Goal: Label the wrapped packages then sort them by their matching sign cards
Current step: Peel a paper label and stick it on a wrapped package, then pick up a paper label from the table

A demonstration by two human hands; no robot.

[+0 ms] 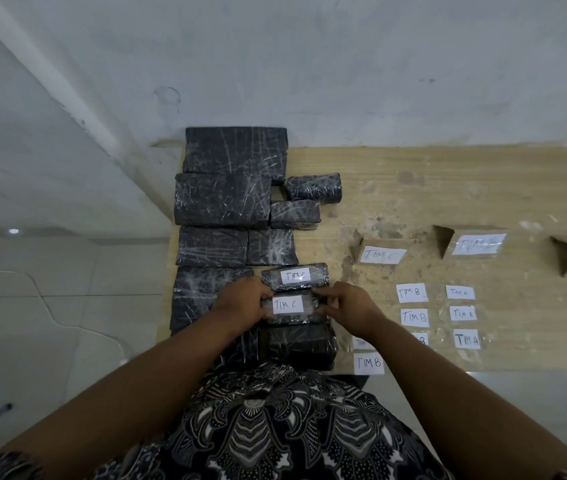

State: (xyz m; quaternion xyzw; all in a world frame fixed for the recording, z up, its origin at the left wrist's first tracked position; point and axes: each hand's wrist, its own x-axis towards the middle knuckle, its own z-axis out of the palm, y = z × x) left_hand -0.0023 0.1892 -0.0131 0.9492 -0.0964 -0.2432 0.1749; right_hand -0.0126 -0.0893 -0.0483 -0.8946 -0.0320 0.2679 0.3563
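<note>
Our left hand and right hand each clamp an end of the held package, its TIM C label up. Just right of it our forearm hides parts of two loose labels. Farther right stand three sign cards: one reads TIM C, one is blurred, one is cut off. We count eight loose labels and ten wrapped packages, two labelled.
</note>
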